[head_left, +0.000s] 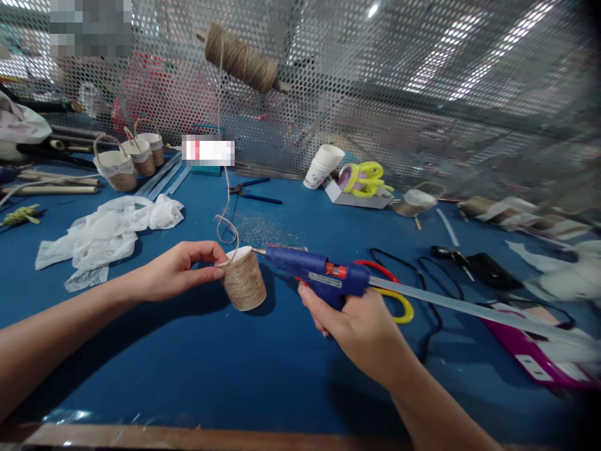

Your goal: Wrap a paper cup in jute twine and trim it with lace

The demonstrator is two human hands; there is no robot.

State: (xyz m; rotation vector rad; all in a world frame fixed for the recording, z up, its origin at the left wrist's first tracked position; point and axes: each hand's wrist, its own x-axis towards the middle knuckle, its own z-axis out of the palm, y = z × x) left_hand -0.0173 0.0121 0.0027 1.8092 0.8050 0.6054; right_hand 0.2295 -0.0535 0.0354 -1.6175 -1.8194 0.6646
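Note:
My left hand (181, 269) pinches the rim of a small paper cup (244, 282) that is wrapped most of the way up in jute twine. A strand of twine (226, 188) runs from the cup up to a spool (241, 59) hung on the mesh wall. My right hand (350, 326) grips a blue hot glue gun (319, 272) with a clear glue stick (460, 307) sticking out behind. The gun's nozzle touches the cup's upper edge.
Finished twine-wrapped cups with handles (126, 164) stand at the back left beside crumpled white plastic (107, 232). Scissors (394, 294), a black cable (422, 282), pliers (253, 191), stacked white cups (323, 164) and a yellow tape holder (364, 178) lie on the blue table (211, 369).

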